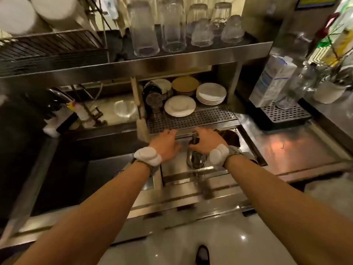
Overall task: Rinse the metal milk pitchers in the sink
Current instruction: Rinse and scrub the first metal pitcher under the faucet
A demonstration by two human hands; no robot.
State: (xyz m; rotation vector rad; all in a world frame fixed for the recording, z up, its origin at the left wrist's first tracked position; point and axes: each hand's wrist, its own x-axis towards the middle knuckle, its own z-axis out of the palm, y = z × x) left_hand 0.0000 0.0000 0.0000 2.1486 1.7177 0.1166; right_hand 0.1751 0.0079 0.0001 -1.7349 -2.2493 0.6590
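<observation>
A metal milk pitcher (196, 159) stands in a small steel rinse basin (172, 169) set into the counter. My right hand (205, 141) is over its top and grips a dark part of it, most likely the handle or rim. My left hand (165, 145) lies flat beside it on the left, fingers spread, touching the basin's steel edge and holding nothing. A second dark, rounded metal vessel (230, 137) sits just right of my right hand, partly hidden. Both wrists carry white padded bands.
A perforated drain tray (191, 118) runs behind the basin, with saucer stacks (211, 93) under a shelf of upturned glasses (145, 29). A deep dark sink (63, 169) with a tap (57, 94) lies left. A milk carton (272, 81) and a glass bottle (294, 88) stand right.
</observation>
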